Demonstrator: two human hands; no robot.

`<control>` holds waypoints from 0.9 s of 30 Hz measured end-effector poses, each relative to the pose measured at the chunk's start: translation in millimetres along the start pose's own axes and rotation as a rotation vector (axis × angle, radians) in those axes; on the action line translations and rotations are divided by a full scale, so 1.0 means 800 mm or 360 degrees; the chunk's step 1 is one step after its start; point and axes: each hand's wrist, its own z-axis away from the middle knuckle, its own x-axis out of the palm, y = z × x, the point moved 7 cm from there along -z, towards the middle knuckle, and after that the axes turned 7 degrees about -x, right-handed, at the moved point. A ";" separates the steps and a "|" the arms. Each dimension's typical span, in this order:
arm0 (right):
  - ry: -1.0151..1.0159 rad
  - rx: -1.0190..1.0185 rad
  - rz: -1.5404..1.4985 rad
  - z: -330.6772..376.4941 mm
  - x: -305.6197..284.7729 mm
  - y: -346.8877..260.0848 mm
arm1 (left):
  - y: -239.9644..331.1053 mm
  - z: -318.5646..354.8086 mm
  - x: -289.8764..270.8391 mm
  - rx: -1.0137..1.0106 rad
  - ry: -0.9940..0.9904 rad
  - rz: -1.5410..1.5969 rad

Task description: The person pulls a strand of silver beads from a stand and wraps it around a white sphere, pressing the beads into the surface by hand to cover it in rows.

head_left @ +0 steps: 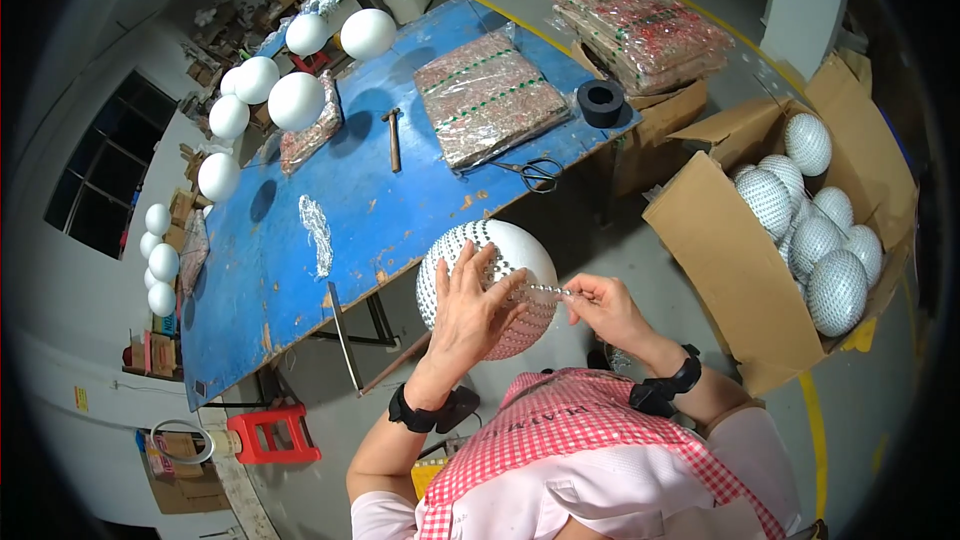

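Observation:
A white foam ball (500,255), partly covered with rows of small shiny beads, sits in front of me at the table's near edge. My left hand (470,310) lies flat on it, fingers spread over the beaded part. My right hand (600,305) pinches a thin strip of beads (545,290) that runs from the ball to its fingers. Both wrists wear black bands.
A blue table (300,280) holds a hammer (394,138), scissors (535,172), a black tape roll (600,100), a packet of bead sheets (488,95) and a loose bead strip (318,230). Several plain white balls (296,100) line its far side. A cardboard box (720,270) at right holds finished beaded balls (836,290). A red stool (272,432) stands lower left.

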 end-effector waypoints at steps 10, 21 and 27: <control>0.0036 0.0060 -0.0113 0.005 -0.006 0.003 | 0.000 0.002 -0.002 -0.0001 0.0005 0.0004; -0.0059 0.0161 -0.0332 0.002 -0.002 0.012 | -0.001 0.002 -0.001 0.0000 0.0012 0.0006; -0.0324 0.0510 -0.0807 0.007 0.013 0.034 | 0.000 0.003 -0.001 0.0008 0.0037 0.0007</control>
